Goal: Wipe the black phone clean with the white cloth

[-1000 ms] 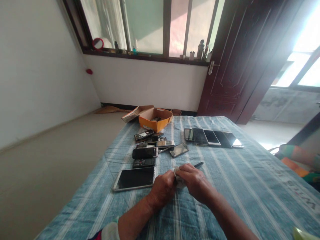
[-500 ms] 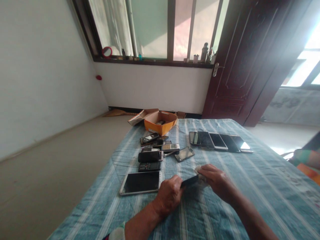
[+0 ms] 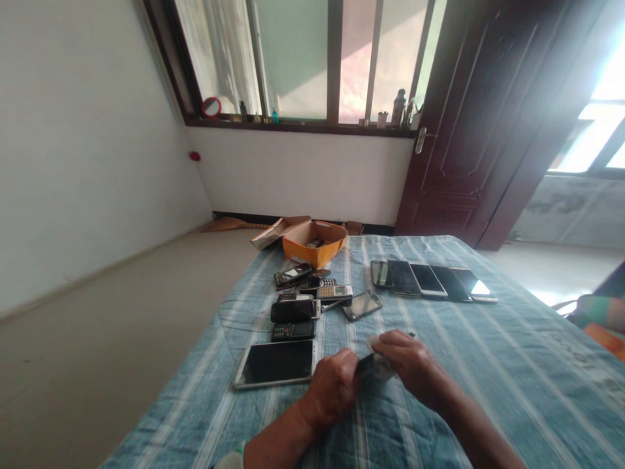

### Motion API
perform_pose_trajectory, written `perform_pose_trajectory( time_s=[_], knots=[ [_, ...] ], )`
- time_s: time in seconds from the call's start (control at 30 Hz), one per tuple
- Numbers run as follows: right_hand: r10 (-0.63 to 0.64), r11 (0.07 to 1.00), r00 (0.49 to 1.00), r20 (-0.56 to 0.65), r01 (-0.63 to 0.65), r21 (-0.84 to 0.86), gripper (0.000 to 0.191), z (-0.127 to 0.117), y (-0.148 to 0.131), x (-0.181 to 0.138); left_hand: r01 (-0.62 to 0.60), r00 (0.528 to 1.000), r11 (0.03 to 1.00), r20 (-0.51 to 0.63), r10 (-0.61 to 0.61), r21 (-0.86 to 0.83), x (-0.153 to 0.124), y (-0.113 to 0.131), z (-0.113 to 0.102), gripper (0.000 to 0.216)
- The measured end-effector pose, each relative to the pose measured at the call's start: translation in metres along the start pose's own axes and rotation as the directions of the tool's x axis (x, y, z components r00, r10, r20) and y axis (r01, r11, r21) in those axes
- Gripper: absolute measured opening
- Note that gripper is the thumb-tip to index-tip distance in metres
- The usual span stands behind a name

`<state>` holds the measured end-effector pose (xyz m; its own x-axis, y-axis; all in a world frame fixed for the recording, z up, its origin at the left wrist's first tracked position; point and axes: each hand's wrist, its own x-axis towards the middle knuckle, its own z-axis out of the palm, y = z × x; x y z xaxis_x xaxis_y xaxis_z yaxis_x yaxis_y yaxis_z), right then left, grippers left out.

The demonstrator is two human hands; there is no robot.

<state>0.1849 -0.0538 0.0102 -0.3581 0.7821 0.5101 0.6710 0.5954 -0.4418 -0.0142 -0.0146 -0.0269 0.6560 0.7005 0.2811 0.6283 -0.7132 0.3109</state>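
My left hand (image 3: 333, 389) is closed on the near end of a dark phone (image 3: 367, 362), held edge-on just above the striped cloth. My right hand (image 3: 406, 361) curls over the phone's far end with a small pale cloth (image 3: 375, 341) bunched under its fingers. Both hands meet near the table's front middle. A large white-framed phone (image 3: 277, 363) lies flat just left of my left hand.
A blue striped tablecloth (image 3: 488, 365) covers the table. Several old phones (image 3: 305, 296) lie in a cluster ahead, and a row of smartphones (image 3: 430, 281) sits at the back right. An orange cardboard box (image 3: 315, 242) stands at the far edge. A dark door (image 3: 469, 130) is behind.
One second ago both hands were bunched over the cloth with the phone sticking out to the right. Since then the phone came round between my hands and the right hand slid back along it.
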Motion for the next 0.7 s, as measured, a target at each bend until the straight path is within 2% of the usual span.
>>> perform_pose_trajectory(
  time_s=[0.17, 0.33, 0.5, 0.7],
  knots=[
    [0.098, 0.989, 0.994, -0.041, -0.093, 0.112, 0.028, -0.014, 0.028, -0.011, 0.023, 1.0, 1.0, 0.016, -0.023, 0.014, 0.001, 0.001, -0.003, 0.009],
    [0.14, 0.975, 0.989, -0.057, -0.127, 0.18, 0.027, -0.02, 0.037, -0.014, 0.031, 1.0, 0.999, -0.003, -0.031, 0.017, 0.002, 0.001, -0.002, 0.009],
    [0.125, 0.981, 0.992, -0.002, -0.123, 0.151, 0.027, -0.017, 0.023, -0.008, 0.034, 0.999, 0.999, 0.001, -0.034, 0.007, 0.003, 0.001, -0.003, 0.011],
    [0.024, 0.998, 1.0, -0.014, -0.023, 0.065, 0.03, 0.008, -0.009, 0.003, 0.024, 0.999, 0.998, -0.031, -0.025, -0.054, 0.0, 0.0, -0.001, 0.017]
  ],
)
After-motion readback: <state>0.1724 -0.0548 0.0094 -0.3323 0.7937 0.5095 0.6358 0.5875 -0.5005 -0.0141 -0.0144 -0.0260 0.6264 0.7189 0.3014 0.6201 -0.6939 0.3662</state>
